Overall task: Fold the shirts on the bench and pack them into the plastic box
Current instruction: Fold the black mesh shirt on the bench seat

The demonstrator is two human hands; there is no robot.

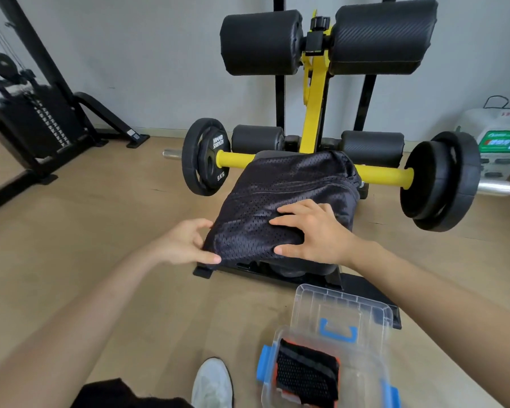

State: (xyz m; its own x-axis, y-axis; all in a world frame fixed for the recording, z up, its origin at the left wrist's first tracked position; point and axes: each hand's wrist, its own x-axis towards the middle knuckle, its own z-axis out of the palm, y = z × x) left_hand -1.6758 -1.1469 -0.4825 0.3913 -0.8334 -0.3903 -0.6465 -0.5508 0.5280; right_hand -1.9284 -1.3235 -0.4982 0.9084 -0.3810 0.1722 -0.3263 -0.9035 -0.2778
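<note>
The black mesh shirt [283, 195] is held flat on the bench pad [270, 154] under the spread, uncurled right hand [315, 231] while its near corner is pinched by the left hand [186, 245], apparently for a fold, the open plastic box [365, 319] being kept nearby on the floor [100, 260].

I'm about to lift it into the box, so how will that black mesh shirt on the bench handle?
Probably floppy: the black mesh shirt drapes over the bench and creases. Likely light: thin perforated fabric. Its sheen suggests it may slip, so support it underneath.
</note>
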